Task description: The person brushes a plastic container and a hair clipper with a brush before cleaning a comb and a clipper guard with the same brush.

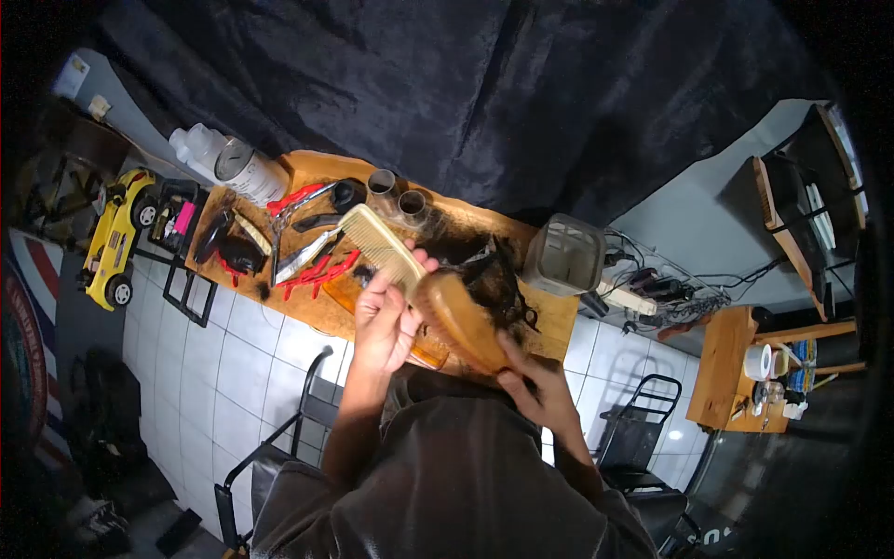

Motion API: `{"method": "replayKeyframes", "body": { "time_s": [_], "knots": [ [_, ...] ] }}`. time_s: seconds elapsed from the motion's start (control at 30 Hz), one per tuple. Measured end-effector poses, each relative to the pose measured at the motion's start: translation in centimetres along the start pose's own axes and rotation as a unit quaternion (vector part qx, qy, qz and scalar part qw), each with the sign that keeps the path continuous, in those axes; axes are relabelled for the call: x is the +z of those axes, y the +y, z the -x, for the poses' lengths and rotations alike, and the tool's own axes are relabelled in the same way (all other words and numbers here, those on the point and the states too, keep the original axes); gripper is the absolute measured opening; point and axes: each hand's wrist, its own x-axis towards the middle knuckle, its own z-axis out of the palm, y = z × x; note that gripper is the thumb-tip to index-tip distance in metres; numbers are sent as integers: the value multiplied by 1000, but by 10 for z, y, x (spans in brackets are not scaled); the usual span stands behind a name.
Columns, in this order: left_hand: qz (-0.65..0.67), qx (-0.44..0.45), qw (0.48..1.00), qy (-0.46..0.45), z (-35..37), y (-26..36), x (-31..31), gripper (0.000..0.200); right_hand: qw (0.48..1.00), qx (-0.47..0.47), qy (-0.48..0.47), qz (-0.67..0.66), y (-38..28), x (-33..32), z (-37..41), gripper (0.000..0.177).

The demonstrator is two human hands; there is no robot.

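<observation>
A pale cream comb is gripped near its lower end by my left hand, its teeth tilted up over the bench. My right hand holds a brown wooden brush by its near end. The brush's bristle side faces the comb and lies close against my left fingers; whether it touches the comb is hidden. Beneath both hands is a wooden bench top strewn with dark hair. Red-handled clips and a silver straight tool lie left of the comb.
Two metal cups stand behind the comb, and a clear plastic bin at the bench's right end. At the left are a white can and a yellow toy car. Black chairs stand on the tiled floor.
</observation>
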Motion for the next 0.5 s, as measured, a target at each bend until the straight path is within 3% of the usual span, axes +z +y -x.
{"method": "replayKeyframes", "body": {
  "time_s": [0.03, 0.1, 0.23, 0.5],
  "knots": [
    [-14, 2, 1000, 22, -1, 0, -2, 57, 1000, 17, -12, -13, 0, 3, 0, 46],
    [-14, -16, 1000, -20, 2, -5, -3, 57, 997, 53, -35, -39, 3, 8, -1, 48],
    [38, -18, 997, -66, 1, -3, -1, 59, 1000, -1, -17, 20, -1, 4, -10, 45],
    [-23, -16, 999, 21, -6, -9, -3, 57, 1000, 16, 25, -2, 3, 21, -15, 48]
  ]
}}
